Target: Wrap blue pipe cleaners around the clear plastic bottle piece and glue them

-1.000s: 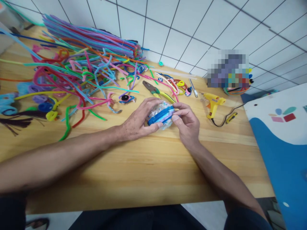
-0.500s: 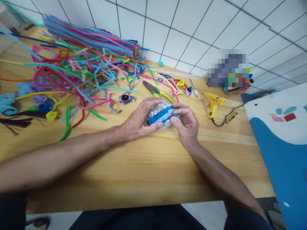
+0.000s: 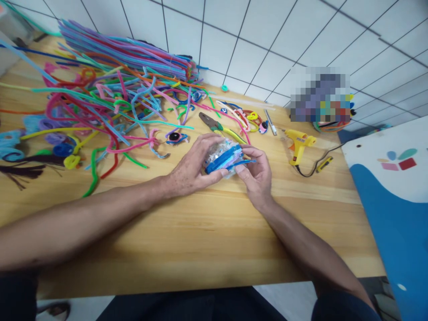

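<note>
Near the middle of the table, a clear, crinkled, ball-like piece [image 3: 214,154] carries bands of blue and lilac pipe cleaner. My left hand [image 3: 191,168] wraps around its left side, with the thumb along the lower edge. On the other side my right hand [image 3: 257,177] has its thumb and fingers closed on a blue pipe cleaner [image 3: 248,162], whose strands spread off the piece to the right. My fingers hide the back of the piece. Just behind it lie pliers [image 3: 223,127] with green and yellow handles.
Tangled pipe cleaners [image 3: 100,107] cover the table's left side, with a thick bundle [image 3: 127,53] behind them. A pipe-cleaner eye [image 3: 174,137] lies left of my hands. To the right are a yellow glue gun [image 3: 299,146], its cord, a yellow cutter [image 3: 324,164] and a silver pen-like tool [image 3: 270,122].
The blue pipe cleaner has come away from the piece at the right, and its strands now spread apart. My right hand has shifted slightly left and down; my left hand stays put.
</note>
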The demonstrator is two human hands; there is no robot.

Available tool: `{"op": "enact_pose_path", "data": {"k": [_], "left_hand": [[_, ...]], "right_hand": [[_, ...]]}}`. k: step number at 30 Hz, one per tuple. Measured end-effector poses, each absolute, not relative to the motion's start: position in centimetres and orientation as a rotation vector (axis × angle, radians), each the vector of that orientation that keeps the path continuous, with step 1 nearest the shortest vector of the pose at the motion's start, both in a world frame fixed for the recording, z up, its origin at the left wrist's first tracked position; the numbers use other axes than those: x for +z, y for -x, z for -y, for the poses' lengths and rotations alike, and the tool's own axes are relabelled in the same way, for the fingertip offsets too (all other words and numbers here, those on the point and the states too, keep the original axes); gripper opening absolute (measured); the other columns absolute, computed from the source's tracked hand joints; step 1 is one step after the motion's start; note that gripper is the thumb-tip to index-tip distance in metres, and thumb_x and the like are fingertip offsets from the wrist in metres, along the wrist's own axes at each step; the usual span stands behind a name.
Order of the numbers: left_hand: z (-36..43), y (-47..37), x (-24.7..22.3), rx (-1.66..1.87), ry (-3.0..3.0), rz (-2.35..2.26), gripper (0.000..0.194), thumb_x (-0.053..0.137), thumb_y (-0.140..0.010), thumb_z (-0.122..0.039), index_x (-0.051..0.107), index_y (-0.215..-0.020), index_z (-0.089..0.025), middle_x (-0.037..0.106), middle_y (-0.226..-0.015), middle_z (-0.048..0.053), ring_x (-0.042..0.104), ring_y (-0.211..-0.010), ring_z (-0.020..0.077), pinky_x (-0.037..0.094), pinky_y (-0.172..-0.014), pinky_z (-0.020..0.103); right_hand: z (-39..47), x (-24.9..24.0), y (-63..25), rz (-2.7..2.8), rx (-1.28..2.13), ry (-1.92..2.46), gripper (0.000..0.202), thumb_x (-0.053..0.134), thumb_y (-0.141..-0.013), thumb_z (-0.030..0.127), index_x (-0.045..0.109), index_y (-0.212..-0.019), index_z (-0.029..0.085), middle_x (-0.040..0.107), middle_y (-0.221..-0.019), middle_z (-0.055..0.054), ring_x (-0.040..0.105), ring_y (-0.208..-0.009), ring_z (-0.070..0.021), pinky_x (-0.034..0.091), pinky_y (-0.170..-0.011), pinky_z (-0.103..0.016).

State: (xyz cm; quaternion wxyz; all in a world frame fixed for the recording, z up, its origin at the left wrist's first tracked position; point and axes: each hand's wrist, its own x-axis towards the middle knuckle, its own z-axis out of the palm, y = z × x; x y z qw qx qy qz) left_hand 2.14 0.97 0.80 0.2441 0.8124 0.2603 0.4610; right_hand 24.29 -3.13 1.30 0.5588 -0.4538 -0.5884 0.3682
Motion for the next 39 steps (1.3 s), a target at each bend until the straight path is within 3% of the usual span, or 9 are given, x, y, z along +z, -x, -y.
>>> {"op": "enact_pose_path", "data": {"k": [9,19,29,35,39], "left_hand": [[-0.9,-2.3,0.7,1.283,-2.200,-0.742,0.071,0.077,-0.098,-0.048,0.045,-0.158,-0.026,0.057,-0.154,0.018,0.053,-0.151,0.0363,0.050,-0.125,0.060],[-1.0,-2.2,0.5,1.281,-2.163,-0.725,0.073,0.079,-0.096,-0.044,0.045,-0.157,-0.025,0.057,-0.154,0.018,0.057,-0.147,0.0359,0.051,-0.123,0.059],[-0.9,-2.1,0.6,1.227,-2.113,-0.756,0.072,0.077,-0.097,-0.044,0.043,-0.158,-0.026,0.056,-0.154,0.018,0.056,-0.147,0.0356,0.050,-0.124,0.061],[-0.9,-2.0,0.8,1.195,-2.115,-0.773,0.073,0.077,-0.098,-0.046,0.042,-0.159,-0.027,0.056,-0.154,0.018,0.056,-0.147,0.0364,0.050,-0.125,0.061],[-1.0,-2.0,0.7,1.228,-2.140,-0.754,0.072,0.077,-0.098,-0.046,0.043,-0.158,-0.026,0.057,-0.153,0.018,0.056,-0.146,0.0358,0.050,-0.124,0.061]], "right_hand": [[3.0,1.3,-24.6,1.416,0.918,1.055,0.042,0.082,-0.095,0.054,0.070,-0.129,0.033,0.073,-0.143,-0.006,0.067,-0.137,-0.0287,0.055,-0.118,-0.051],[3.3,0.8,-24.3,1.346,0.946,1.078,0.053,0.075,-0.095,0.067,0.067,-0.133,0.031,0.076,-0.126,-0.007,0.073,-0.113,-0.0267,0.064,-0.099,-0.047],[3.2,0.3,-24.2,1.306,1.091,1.120,0.063,0.080,-0.090,0.069,0.062,-0.136,0.030,0.074,-0.134,-0.008,0.073,-0.112,-0.0263,0.064,-0.097,-0.046],[3.2,0.1,-24.4,1.313,1.109,1.095,0.060,0.083,-0.090,0.064,0.062,-0.137,0.031,0.072,-0.138,-0.007,0.071,-0.123,-0.0263,0.061,-0.103,-0.044],[3.2,0.0,-24.4,1.320,1.106,1.100,0.062,0.082,-0.090,0.065,0.062,-0.137,0.030,0.073,-0.135,-0.007,0.072,-0.116,-0.0253,0.061,-0.101,-0.045]]}}
